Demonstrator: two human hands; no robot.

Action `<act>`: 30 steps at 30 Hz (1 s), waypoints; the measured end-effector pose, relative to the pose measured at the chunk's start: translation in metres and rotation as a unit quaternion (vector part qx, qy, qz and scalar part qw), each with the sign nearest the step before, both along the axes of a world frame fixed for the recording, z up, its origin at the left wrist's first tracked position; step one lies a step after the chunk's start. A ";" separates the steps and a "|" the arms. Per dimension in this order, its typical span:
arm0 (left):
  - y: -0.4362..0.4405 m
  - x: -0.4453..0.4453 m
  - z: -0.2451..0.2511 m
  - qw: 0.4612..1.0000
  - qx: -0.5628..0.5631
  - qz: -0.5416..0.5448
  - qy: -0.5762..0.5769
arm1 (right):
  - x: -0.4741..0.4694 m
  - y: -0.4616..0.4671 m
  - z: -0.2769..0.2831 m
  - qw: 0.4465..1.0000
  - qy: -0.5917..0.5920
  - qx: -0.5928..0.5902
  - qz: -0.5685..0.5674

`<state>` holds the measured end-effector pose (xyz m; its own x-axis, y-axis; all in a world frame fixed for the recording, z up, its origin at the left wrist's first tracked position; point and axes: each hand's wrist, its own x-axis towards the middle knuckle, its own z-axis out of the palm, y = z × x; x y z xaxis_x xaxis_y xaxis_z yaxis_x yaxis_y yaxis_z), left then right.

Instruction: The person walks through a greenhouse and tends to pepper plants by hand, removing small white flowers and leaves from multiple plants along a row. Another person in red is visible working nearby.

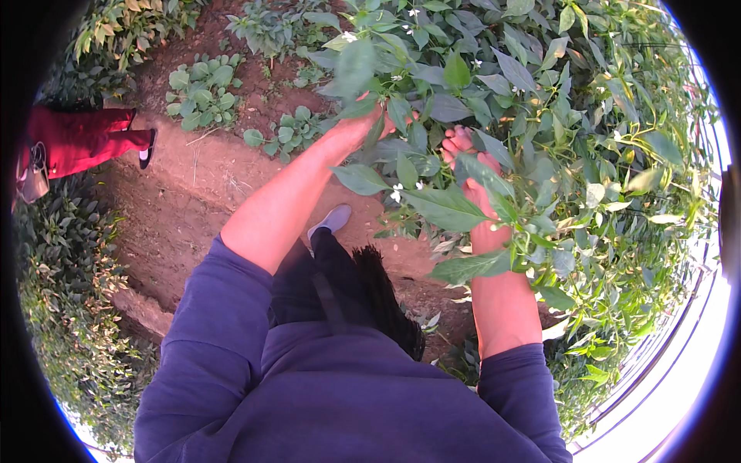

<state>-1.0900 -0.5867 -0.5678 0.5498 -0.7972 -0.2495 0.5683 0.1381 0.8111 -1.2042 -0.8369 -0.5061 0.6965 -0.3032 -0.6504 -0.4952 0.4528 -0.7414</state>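
A tall pepper plant with broad green leaves (446,209) and small white flowers (396,193) stands before me. My left hand (370,122) reaches in among its leaves, and foliage covers most of the fingers. Close by on the right, my right hand (463,147) is inside the same foliage with its fingers bent. Leaves cross in front of the right palm and forearm. Whether either hand grips a stem or a leaf is hidden.
A reddish dirt path (191,168) runs below, with my shoe (333,220) on it. Low leafy plants (202,89) grow along its edge. Another person in red trousers (87,142) stands at the far left. Another leafy row (63,278) borders the path.
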 end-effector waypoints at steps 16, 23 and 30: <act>-0.003 -0.027 -0.007 0.992 0.107 0.063 -0.014 | 0.000 -0.004 0.011 0.989 -0.081 0.051 -0.110; 0.019 -0.035 -0.003 0.974 0.151 0.152 0.074 | 0.002 0.026 -0.020 0.987 0.034 -0.087 -0.127; 0.039 -0.057 -0.042 0.961 0.201 0.175 0.072 | -0.003 0.032 -0.055 0.990 0.087 -0.071 0.083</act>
<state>-1.1466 -0.5477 -0.6097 0.7040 -0.3932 -0.5914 0.6539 0.0340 0.7558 -1.2077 -0.8044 -0.5607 0.6251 -0.2915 -0.7240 -0.6798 0.2525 -0.6886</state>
